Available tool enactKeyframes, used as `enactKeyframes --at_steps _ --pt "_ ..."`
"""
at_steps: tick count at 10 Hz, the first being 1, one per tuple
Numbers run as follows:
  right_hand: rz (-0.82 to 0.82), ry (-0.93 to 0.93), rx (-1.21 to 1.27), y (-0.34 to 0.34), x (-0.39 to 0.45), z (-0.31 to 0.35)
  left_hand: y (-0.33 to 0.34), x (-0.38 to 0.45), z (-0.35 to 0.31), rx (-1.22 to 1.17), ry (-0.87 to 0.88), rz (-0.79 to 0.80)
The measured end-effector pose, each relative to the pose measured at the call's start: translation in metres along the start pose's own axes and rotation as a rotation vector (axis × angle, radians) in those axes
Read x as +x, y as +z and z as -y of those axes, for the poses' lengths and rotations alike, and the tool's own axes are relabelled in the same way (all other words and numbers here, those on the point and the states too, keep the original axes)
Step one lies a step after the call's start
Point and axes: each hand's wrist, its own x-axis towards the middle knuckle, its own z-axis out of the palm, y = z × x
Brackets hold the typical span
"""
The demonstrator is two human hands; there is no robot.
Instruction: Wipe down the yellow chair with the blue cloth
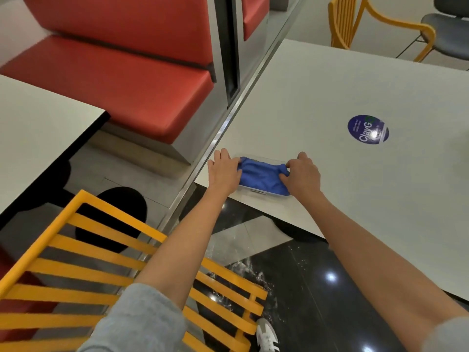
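- Here, the blue cloth (262,176) lies bunched in a shallow white tray (256,191) at the near edge of the white table (317,97).
- Left hand (223,171): lies at the cloth's left end, fingers extended and touching the cloth edge; whether they pinch it cannot be told.
- Right hand (302,174): fingers curled, gripping the cloth's right end.
- Yellow chair (121,270): slatted back below the left forearm, apart from the cloth and untouched by either hand.
- Background: red bench seat (121,80), round blue sticker (368,129) on the table, second yellow chair (355,21) beyond the far table edge.
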Motion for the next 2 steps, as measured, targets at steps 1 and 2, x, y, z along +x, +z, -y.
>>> enactKeyframes --at_steps 1,2 --pt "-0.052 -0.059 0.055 -0.005 -0.004 0.004 -0.008 -0.019 0.012 -0.074 0.021 -0.029" --pt "-0.039 -0.1 0.17 -0.009 -0.009 0.02 -0.019 -0.042 0.024 -0.124 -0.017 -0.059"
